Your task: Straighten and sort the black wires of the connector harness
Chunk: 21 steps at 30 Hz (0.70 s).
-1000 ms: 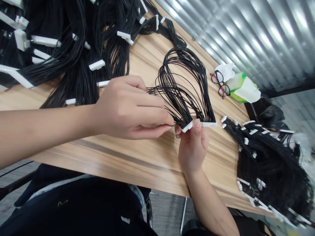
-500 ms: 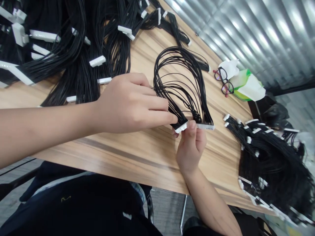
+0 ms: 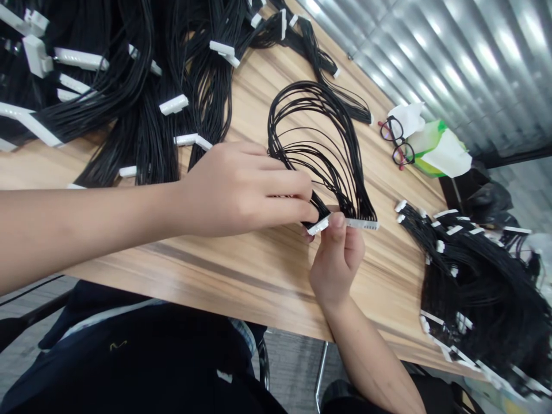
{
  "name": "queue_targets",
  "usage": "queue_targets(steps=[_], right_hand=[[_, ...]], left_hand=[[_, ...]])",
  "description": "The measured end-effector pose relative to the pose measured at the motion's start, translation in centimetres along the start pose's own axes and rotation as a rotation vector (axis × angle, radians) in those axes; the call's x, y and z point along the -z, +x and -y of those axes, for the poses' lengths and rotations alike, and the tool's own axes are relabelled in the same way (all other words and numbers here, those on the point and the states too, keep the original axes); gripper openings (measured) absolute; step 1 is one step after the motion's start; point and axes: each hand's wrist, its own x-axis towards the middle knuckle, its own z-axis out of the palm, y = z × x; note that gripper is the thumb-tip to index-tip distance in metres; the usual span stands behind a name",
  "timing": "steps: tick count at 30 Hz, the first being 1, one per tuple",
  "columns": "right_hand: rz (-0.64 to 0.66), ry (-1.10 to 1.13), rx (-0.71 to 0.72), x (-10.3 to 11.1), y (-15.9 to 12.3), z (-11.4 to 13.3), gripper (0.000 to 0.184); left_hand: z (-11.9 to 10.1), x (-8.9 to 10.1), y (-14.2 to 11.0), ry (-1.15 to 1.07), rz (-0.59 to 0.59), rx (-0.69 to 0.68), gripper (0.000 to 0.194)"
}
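Observation:
A looped wire harness (image 3: 351, 155) of many thin black wires stands over the table, its two ends brought close together. One end has a short white connector (image 3: 318, 225), the other a longer white connector (image 3: 363, 223). My left hand (image 3: 252, 192) reaches in from the left, fingers closed on the wires just behind the short connector; its thumb is hidden. My right hand (image 3: 336, 261) comes from the lower right, its thumb and curled fingers pinching the connectors where they meet.
Bundles of black wires (image 3: 159, 132) with white connectors cover the table's left side. Another wire pile (image 3: 487, 287) lies at the right. Glasses (image 3: 397, 141) and a green-and-white tissue pack (image 3: 440, 149) sit near the corrugated metal wall (image 3: 452, 63). The table's near edge (image 3: 207, 303) runs before my lap.
My left hand has shifted slightly right and down along the wires, nearer the short connector. The right hand keeps its pinch. The whole view has shifted a little.

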Motion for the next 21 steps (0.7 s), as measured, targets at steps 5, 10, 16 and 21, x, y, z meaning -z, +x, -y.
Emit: queue_targets(steps=[5, 10, 16, 21], right_hand=[[0.006, 0.044, -0.01, -0.13, -0.08, -0.06, 0.031], [0.021, 0.017, -0.014, -0.18, -0.1, -0.17, 0.033], [0.052, 0.02, -0.026, -0.31, -0.17, 0.24, 0.034], [0.058, -0.006, -0.029, -0.14, -0.36, 0.28, 0.036]], left_hand=[[0.28, 0.29, 0.23, -0.147, 0.173, 0.14, 0.04], [0.4, 0.44, 0.76, -0.229, 0.271, 0.18, 0.045], [-0.02, 0.38, 0.95, -0.221, 0.205, 0.171, 0.047], [-0.07, 0.26, 0.8, -0.129, 0.109, 0.084, 0.047]])
